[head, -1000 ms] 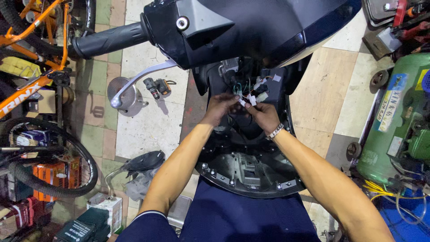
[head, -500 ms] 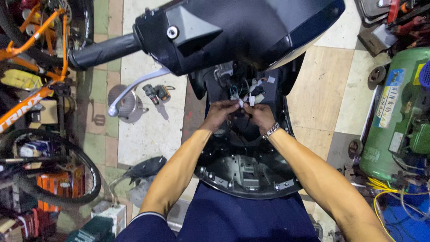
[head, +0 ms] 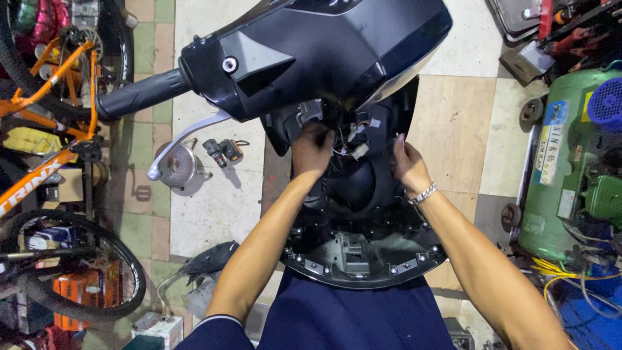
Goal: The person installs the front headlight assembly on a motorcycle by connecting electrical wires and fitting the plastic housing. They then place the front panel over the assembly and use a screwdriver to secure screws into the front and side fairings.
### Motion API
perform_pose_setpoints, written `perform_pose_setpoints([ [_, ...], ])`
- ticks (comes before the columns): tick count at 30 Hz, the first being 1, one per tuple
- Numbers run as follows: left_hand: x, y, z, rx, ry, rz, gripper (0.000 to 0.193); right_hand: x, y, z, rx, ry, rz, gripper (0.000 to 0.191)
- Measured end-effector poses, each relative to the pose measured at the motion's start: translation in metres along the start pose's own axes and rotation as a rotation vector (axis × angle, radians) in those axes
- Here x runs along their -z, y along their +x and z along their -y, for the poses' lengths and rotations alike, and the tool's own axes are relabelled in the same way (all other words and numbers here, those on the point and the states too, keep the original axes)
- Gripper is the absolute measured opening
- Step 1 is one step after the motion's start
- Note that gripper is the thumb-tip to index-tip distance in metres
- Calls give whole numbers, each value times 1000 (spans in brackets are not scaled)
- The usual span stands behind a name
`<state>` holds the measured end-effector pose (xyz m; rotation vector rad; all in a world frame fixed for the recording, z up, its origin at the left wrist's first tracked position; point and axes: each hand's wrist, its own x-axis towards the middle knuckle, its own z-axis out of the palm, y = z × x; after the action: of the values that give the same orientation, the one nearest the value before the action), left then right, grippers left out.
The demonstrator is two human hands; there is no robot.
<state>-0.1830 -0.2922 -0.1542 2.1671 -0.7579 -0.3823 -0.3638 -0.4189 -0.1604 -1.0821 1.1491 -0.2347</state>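
Tiled workshop floor (head: 220, 207), in pale cream and green squares, spreads under a black scooter (head: 324, 45) seen from the head view. Its glossy plastic handlebar cover tops a ribbed rubber handle (head: 139, 94) and a silver brake lever (head: 184, 139). Left hand (head: 313, 150) reaches into the open front cavity, fingers curled against the wiring connectors (head: 355, 144); whether it pinches them cannot be told. Right hand (head: 408, 165), wearing a metal bracelet (head: 422, 193), presses flat on the dark inner panel (head: 363, 259). An orange bicycle (head: 45, 155) stands left; a green compressor tank (head: 557, 162) stands right.
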Motion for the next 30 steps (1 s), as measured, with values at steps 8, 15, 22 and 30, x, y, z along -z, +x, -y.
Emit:
perform_pose_setpoints([
  [8, -25, 29, -42, -247, 15, 302, 36, -4, 15, 20, 140, 36, 108, 35],
  [15, -31, 41, -39, -123, -167, 413, 26, -2, 19, 24, 50, 37, 232, 26],
  [22, -25, 54, -38, 17, -274, 557, 45, -3, 15, 26, 532, -457, 116, 25],
  [30, -23, 65, -37, 98, -266, 627, 51, -5, 19, 24, 393, -292, 183, 23],
])
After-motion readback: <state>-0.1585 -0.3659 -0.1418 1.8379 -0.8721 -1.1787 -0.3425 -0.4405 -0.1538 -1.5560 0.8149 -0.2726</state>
